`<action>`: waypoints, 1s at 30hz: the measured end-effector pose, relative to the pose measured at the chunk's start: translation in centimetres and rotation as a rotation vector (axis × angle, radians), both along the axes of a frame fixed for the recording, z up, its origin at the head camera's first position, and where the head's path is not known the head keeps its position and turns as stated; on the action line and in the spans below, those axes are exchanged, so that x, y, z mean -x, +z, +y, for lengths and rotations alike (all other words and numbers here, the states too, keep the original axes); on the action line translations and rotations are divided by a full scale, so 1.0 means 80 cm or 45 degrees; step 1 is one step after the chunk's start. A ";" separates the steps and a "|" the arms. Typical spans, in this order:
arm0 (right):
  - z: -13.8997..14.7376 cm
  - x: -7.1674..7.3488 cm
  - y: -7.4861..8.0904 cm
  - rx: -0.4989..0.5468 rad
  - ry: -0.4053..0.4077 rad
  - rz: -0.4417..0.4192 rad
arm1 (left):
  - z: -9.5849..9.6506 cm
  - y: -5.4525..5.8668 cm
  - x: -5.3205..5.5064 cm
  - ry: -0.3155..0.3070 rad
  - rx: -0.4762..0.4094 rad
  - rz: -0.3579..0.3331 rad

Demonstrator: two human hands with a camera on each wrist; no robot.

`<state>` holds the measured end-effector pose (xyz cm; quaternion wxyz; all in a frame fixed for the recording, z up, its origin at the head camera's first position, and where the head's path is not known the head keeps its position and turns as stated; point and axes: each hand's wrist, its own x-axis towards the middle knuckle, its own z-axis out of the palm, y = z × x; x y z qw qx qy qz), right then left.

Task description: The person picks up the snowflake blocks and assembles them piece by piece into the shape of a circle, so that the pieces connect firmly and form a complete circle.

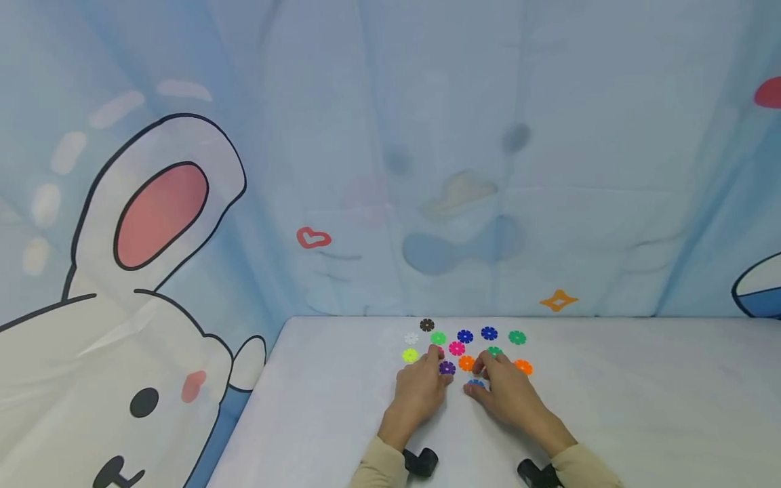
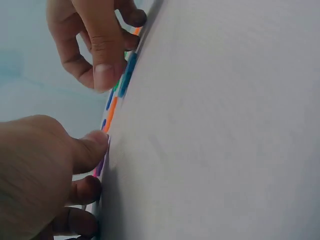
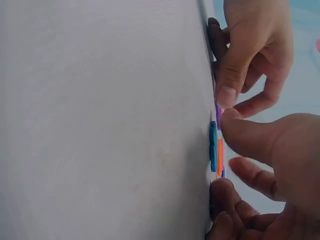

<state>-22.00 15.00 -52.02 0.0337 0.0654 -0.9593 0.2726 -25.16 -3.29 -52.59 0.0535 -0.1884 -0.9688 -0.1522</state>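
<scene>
Flat notched plastic discs lie on the white table. My left hand (image 1: 421, 386) rests over the left part of the group. Its thumb is beside a purple disc (image 1: 447, 367), and its forefinger covers most of a pinkish-red disc. My right hand (image 1: 512, 393) is bent over a blue disc (image 1: 476, 383), with the thumb at the disc's edge; the right wrist view shows the blue disc (image 3: 213, 146) flat on the table between thumb and fingers, not lifted. An orange disc (image 1: 466, 363) lies between the hands. A green disc (image 1: 495, 351) is partly hidden behind the right fingers.
Further back are brown (image 1: 427, 325), white (image 1: 411, 337), light green (image 1: 438, 338), pink (image 1: 457, 348), dark blue (image 1: 489, 333) and green (image 1: 516, 337) discs. A yellow disc (image 1: 411, 356) lies left, another orange one (image 1: 523, 367) right. A printed curtain (image 1: 390, 135) hangs behind the table (image 1: 641, 407).
</scene>
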 end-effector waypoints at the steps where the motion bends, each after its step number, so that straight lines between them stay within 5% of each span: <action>1: -0.001 0.000 0.000 0.013 -0.003 -0.002 | 0.000 0.000 0.001 0.001 -0.011 -0.006; 12: 0.011 0.000 0.012 0.108 -0.032 -0.228 | -0.002 0.003 0.002 -0.006 -0.135 -0.115; 21: 0.041 -0.001 0.028 0.194 0.154 -0.268 | 0.009 0.001 0.002 -0.017 -0.150 -0.077; 25: 0.055 0.001 0.034 0.187 0.194 -0.222 | 0.013 0.004 -0.002 0.024 -0.218 -0.174; 30: 0.070 0.000 0.048 0.185 0.180 -0.031 | 0.010 0.012 -0.007 0.025 -0.391 -0.360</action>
